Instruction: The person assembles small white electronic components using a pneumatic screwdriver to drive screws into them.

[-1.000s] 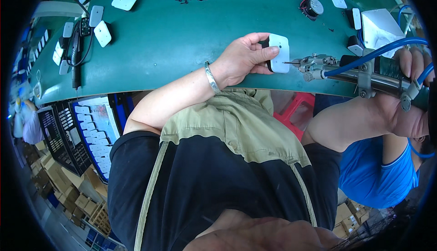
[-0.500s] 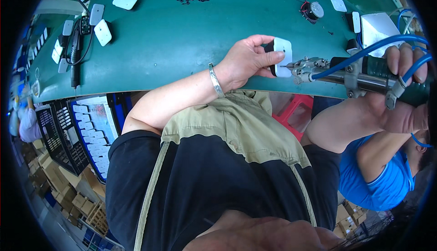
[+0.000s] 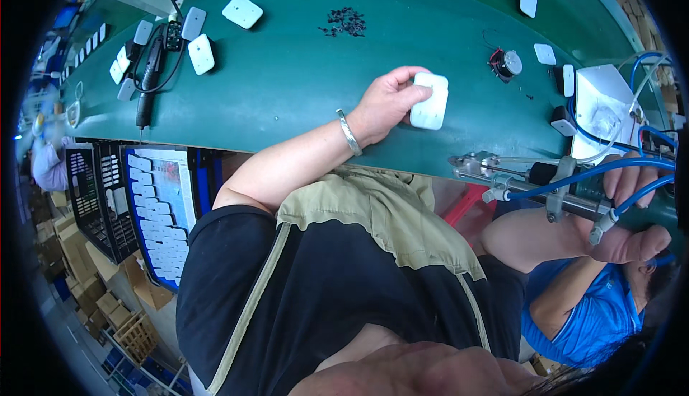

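Observation:
A small white rounded-corner housing (image 3: 430,101) is pinched in my left hand (image 3: 380,109), thumb on its face, just above the green table. My right hand (image 3: 617,243) wraps round the handle of a pneumatic screwdriver (image 3: 527,188) with a metal jaw head and blue air hoses. The tool's tip (image 3: 466,164) points left, near the table's front edge, below and apart from the housing. A pile of small dark screws (image 3: 343,22) lies farther back. To the right sits a round speaker-like part (image 3: 510,64) with red wires.
A corded black screwdriver (image 3: 149,80) lies at the left, with several white housings (image 3: 202,54) around it. At the right stand a white tray (image 3: 603,101) and more housings. A black crate (image 3: 100,198) and a red stool (image 3: 466,206) are below the edge. A person in blue (image 3: 585,317) sits at right.
The screwdriver tip was on the housing's face; now my right hand has drawn it down and away. My left hand still holds the housing, its white face now turned more toward me.

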Tool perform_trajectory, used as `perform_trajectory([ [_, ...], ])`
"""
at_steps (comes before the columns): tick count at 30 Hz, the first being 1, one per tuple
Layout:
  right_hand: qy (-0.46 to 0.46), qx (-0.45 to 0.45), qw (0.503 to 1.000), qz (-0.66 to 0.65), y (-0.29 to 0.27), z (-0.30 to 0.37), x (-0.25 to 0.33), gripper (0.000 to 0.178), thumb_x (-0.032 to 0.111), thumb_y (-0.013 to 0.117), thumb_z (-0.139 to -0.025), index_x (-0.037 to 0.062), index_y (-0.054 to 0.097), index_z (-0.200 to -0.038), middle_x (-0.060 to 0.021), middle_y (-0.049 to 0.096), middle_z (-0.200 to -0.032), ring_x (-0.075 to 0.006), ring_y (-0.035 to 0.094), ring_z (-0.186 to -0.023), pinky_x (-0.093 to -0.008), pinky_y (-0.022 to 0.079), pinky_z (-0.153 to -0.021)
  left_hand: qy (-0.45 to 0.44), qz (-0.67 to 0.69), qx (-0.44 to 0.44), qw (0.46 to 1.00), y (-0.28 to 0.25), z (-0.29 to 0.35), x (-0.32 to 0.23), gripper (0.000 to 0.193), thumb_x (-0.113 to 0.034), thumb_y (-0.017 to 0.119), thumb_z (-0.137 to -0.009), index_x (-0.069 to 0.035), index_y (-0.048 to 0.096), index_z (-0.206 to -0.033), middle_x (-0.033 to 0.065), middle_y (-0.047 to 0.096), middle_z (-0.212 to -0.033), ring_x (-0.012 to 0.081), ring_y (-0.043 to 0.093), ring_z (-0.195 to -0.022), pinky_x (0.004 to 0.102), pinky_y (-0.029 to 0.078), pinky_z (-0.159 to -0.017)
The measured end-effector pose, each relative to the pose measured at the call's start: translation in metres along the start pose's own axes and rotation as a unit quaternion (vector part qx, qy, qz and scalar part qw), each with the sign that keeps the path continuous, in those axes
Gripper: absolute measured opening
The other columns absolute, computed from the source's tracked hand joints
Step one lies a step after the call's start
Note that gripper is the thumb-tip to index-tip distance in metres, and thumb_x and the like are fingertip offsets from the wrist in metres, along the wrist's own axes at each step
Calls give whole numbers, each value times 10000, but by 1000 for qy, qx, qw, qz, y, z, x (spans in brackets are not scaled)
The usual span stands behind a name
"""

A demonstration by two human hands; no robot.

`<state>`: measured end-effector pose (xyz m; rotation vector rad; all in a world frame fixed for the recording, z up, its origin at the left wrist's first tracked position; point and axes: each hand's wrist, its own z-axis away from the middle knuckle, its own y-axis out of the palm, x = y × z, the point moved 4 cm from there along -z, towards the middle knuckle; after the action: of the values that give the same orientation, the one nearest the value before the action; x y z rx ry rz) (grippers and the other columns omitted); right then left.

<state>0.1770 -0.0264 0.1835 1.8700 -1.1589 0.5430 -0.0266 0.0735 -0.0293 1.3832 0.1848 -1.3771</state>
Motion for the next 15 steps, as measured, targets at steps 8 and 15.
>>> perform_trajectory([
  [8,-65,-87,992,64,-9,0,1,526,308,669,-725,62,386,-1094,-25,426,-790,-100,416,-634,-241,320,-600,60,-60,0,996,2,-35,-52,328,-144,519,-849,-36,437,-1148,61,562,-989,161,591,-856,300,529,-680],
  [15,-71,-108,990,64,-24,-1,-2,519,305,653,-737,51,380,-1097,-32,438,-783,-113,438,-643,-248,331,-592,117,-19,26,993,13,-52,-91,398,-124,524,-826,-49,413,-1201,55,550,-1029,156,578,-887,311,514,-731],
])
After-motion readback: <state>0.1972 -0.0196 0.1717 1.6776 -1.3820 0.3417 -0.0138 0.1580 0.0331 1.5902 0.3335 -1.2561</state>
